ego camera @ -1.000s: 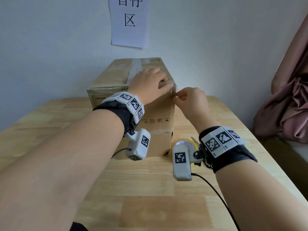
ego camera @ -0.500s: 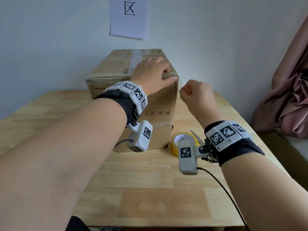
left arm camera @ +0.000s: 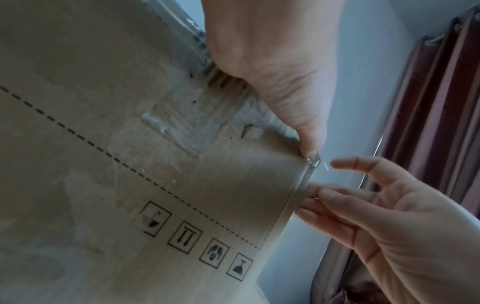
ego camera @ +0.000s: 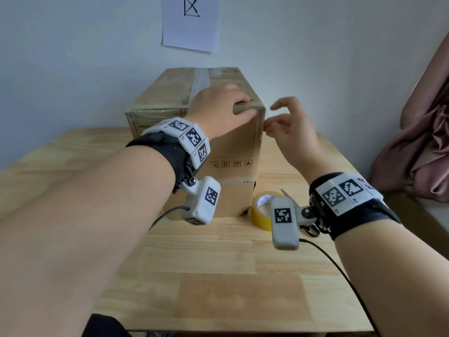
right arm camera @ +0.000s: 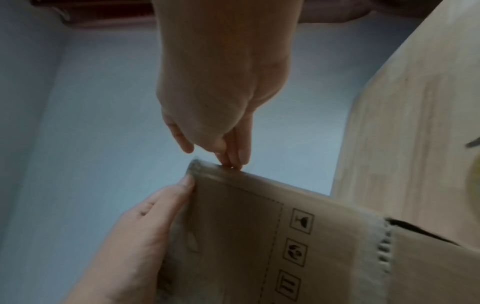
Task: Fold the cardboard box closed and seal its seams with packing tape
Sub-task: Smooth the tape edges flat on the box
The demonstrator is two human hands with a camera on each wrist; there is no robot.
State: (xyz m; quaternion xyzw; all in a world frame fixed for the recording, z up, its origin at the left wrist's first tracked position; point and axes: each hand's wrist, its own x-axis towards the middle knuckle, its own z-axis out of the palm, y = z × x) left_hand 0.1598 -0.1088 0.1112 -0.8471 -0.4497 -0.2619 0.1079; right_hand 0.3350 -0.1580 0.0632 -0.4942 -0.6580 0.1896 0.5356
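Hands [ego camera: 220,109] on one box [ego camera: 233,152]

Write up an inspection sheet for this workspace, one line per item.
Surface: wooden table, pale planks.
Job's things: cardboard box closed, taped along its top; yellow tape roll beside it.
Clutter: scissors behind the roll.
Hands: left hand presses the box's top near edge; right hand open, fingers touching the right corner edge.
Cables: black wrist-camera cable across the table.
Surroundings: paper sign on the wall; pink curtain at right.
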